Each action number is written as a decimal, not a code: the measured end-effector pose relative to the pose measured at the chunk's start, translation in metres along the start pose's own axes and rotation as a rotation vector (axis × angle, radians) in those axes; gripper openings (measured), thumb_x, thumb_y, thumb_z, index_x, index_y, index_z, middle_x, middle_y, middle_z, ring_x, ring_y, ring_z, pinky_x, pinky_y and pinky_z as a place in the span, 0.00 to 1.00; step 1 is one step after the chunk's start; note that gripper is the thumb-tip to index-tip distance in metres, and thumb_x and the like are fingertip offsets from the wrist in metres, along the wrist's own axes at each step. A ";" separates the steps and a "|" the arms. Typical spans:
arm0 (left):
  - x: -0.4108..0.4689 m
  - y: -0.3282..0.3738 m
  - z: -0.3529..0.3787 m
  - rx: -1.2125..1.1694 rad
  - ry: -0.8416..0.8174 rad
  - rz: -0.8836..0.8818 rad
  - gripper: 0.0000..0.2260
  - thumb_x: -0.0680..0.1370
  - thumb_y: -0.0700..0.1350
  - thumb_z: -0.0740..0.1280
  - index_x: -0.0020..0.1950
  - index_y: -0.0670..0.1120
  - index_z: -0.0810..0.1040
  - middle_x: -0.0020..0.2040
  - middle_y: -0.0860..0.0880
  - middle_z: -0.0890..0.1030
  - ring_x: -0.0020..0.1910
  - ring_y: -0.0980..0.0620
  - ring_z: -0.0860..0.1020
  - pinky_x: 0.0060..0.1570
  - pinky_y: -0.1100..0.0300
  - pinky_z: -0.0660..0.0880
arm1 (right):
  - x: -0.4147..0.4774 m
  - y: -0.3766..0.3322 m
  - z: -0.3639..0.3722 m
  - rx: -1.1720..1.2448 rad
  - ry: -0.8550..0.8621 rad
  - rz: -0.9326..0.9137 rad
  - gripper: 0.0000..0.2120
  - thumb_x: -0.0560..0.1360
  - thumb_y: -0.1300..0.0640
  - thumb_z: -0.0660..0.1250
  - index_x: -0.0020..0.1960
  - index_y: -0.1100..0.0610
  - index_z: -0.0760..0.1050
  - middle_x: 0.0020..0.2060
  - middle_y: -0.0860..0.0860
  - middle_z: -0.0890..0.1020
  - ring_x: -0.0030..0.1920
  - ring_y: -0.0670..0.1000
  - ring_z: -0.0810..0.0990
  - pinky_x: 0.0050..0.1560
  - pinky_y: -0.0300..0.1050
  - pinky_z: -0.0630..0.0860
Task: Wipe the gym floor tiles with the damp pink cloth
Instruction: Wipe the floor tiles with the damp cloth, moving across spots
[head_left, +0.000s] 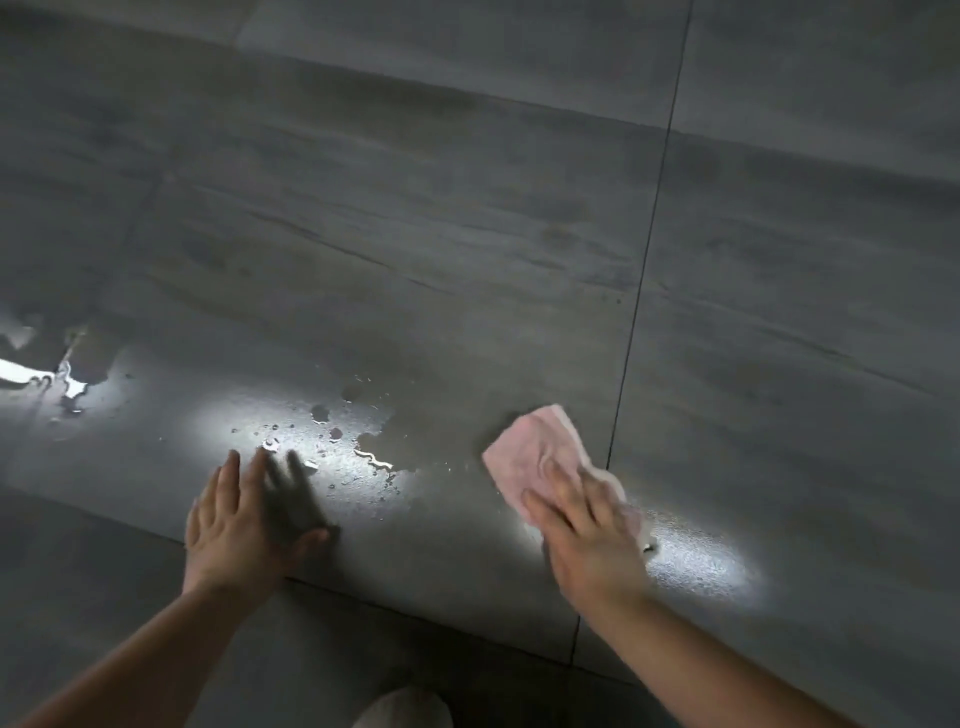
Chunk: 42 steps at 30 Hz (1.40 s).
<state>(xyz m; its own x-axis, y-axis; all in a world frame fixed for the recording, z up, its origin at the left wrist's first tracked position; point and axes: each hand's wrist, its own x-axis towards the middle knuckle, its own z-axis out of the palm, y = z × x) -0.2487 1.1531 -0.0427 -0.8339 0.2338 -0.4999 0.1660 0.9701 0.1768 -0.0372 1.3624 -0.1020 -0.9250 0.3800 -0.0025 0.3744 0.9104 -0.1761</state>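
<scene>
The pink cloth (535, 457) lies flat on a large grey floor tile (415, 234), close to a dark grout line on its right. My right hand (587, 535) presses down on the cloth's near half with the fingers spread over it. My left hand (244, 525) rests flat on the same tile to the left, fingers apart, holding nothing. Between the two hands the tile is wet, with droplets and a small puddle (374, 447) shining in the light.
More water glints at the far left edge (47, 374). Grout lines (644, 270) split the floor into big tiles. A light-coloured rounded shape, perhaps a knee or shoe (405, 706), shows at the bottom edge.
</scene>
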 end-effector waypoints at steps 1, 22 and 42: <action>0.003 -0.005 -0.002 0.001 -0.021 -0.040 0.49 0.64 0.52 0.76 0.74 0.48 0.48 0.77 0.45 0.47 0.76 0.46 0.45 0.74 0.48 0.46 | 0.002 -0.003 0.002 -0.025 -0.034 -0.110 0.24 0.63 0.58 0.55 0.59 0.47 0.66 0.64 0.50 0.66 0.58 0.58 0.67 0.47 0.55 0.79; 0.019 -0.057 -0.009 -0.024 -0.128 -0.157 0.58 0.61 0.59 0.75 0.73 0.46 0.36 0.76 0.49 0.37 0.75 0.50 0.38 0.74 0.51 0.48 | 0.119 0.024 -0.014 -0.058 -0.143 -0.336 0.20 0.69 0.53 0.55 0.61 0.51 0.67 0.65 0.52 0.67 0.59 0.61 0.72 0.47 0.60 0.80; 0.015 -0.065 -0.005 -0.122 -0.053 -0.283 0.59 0.56 0.63 0.76 0.74 0.52 0.41 0.76 0.44 0.41 0.75 0.43 0.40 0.74 0.49 0.48 | 0.191 0.009 -0.038 0.075 -0.349 0.230 0.27 0.78 0.61 0.55 0.74 0.50 0.53 0.76 0.50 0.49 0.73 0.59 0.56 0.62 0.67 0.68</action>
<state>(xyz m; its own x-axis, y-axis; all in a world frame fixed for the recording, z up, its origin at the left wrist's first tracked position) -0.2749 1.0938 -0.0577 -0.8088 -0.0387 -0.5868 -0.1360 0.9831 0.1227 -0.2075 1.4495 -0.0666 -0.7890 0.4821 -0.3808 0.5801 0.7888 -0.2032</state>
